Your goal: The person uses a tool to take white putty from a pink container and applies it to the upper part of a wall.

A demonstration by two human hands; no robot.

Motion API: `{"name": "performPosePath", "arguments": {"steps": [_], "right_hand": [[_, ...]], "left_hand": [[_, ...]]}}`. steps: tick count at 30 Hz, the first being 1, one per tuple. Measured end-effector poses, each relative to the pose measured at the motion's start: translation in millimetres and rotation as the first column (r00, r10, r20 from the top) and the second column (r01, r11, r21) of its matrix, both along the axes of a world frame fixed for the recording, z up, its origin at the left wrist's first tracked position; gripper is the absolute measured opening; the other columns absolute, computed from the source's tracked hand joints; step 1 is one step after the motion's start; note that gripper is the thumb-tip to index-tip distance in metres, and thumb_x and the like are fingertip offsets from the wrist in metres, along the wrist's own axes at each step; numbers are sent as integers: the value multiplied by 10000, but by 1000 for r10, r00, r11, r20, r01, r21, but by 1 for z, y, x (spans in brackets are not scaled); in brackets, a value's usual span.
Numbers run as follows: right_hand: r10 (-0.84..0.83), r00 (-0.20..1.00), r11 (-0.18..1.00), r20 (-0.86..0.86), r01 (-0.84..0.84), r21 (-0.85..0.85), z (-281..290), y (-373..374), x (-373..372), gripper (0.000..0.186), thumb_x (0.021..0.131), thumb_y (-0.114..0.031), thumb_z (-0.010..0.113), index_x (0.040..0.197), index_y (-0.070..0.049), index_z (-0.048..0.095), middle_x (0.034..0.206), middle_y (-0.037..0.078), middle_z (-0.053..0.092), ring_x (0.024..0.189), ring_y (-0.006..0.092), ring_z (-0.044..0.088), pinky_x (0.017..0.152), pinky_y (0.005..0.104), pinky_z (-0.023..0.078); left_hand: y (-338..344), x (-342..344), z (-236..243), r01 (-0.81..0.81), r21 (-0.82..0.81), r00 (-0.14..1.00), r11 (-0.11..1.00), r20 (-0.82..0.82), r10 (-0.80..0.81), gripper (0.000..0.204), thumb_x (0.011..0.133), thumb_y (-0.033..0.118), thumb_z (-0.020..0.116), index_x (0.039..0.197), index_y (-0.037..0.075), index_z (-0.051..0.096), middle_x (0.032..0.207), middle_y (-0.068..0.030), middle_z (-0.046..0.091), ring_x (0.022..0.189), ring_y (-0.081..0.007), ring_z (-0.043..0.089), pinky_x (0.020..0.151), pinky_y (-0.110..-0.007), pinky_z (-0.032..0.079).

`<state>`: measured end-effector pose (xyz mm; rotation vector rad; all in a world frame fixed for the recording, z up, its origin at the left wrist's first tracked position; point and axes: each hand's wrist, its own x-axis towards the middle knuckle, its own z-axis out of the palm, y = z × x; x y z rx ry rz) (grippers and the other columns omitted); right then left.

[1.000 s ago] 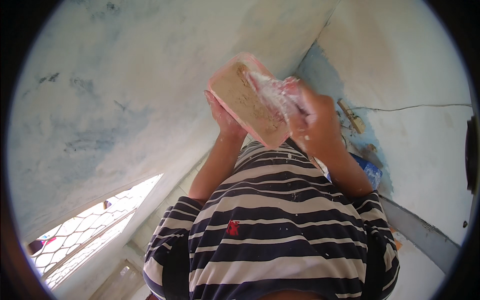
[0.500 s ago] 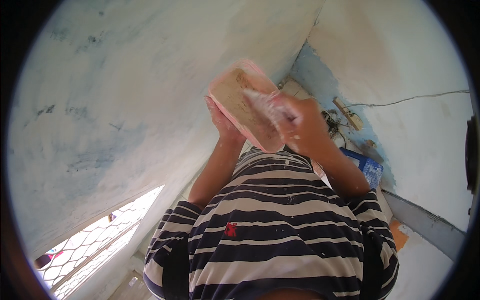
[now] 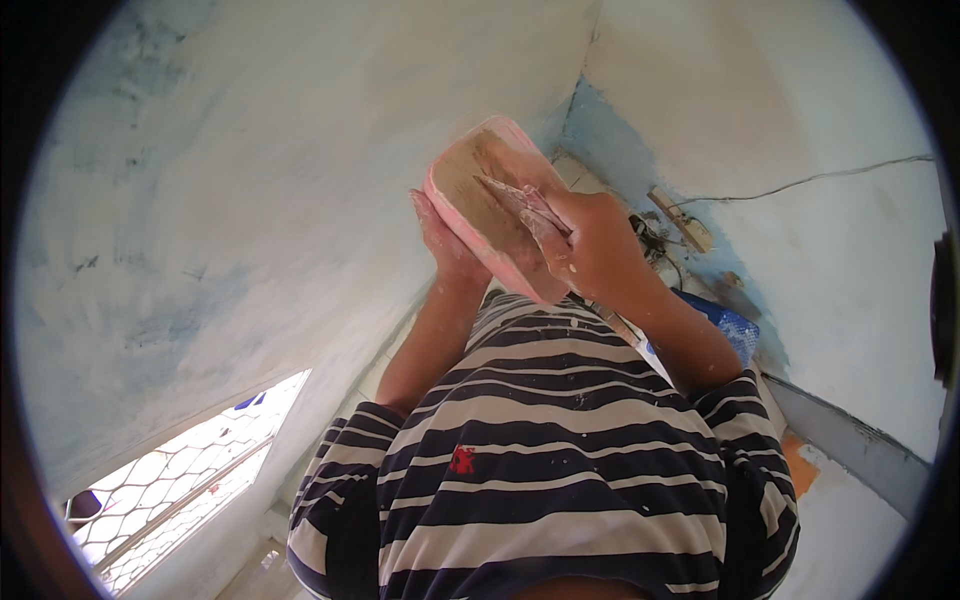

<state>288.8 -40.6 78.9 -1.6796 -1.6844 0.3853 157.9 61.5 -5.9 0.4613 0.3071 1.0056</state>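
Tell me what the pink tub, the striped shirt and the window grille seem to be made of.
Pink tub: probably plastic, dull and smeared, judging by its rounded, moulded-looking rim.
Striped shirt: matte fabric, as its soft folds show.
Window grille: probably metal, going by its slim, bent bars; finish unclear.

1. Pale floor (image 3: pixel 580 173) tiles, parted by thin joints, show in the room's corner and again in a narrow strip to the left.
2. A dark tangle of cords (image 3: pixel 648 238) lies on the tiling.
3. Nearby stands a white-speckled blue item (image 3: pixel 738 335), partly hidden, its base out of sight.
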Motion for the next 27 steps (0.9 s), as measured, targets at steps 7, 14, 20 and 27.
{"name": "performPosePath", "arguments": {"steps": [7, 14, 20, 27], "right_hand": [[-79, 994, 996, -80, 76, -43, 12, -42, 50, 160, 819, -24, 584, 971, 23, 597, 578, 146, 519, 486, 148, 468, 487, 303, 390], [-151, 957, 989, -248, 144, -47, 32, -76, 91, 147, 847, -59, 594, 985, -16, 616, 556, 91, 492, 505, 99, 411, 485, 285, 390], [-208, 907, 975, -365, 222, -2, 30, -97, 112, 148, 848, -70, 615, 981, -5, 612, 571, 103, 468, 542, 76, 399, 502, 279, 392], [-58, 982, 982, -179, 24, -187, 19, -110, 126, 162, 868, -66, 593, 1022, -16, 600, 573, 87, 460, 551, 73, 388, 501, 279, 382]], "left_hand": [[-38, 51, 7, 40, -41, 999, 998, -25, -41, 687, 949, 647, 255, 1384, 133, 391, 1348, -79, 474, 1223, -270, 478, 1016, -436, 419], [-74, 90, 13, 6, -65, 999, 998, -47, -9, 675, 954, 636, 258, 1385, 134, 390, 1353, -82, 471, 1226, -272, 478, 1022, -439, 414], [-95, 112, 8, 2, -38, 999, 999, 43, -1, 661, 963, 621, 252, 1394, 137, 381, 1358, -84, 468, 1227, -276, 478, 1024, -439, 411], [-116, 122, 2, 3, -60, 1000, 998, -30, -5, 695, 953, 639, 251, 1418, 134, 358, 1422, -94, 414, 1281, -289, 427, 1065, -445, 368]]}}
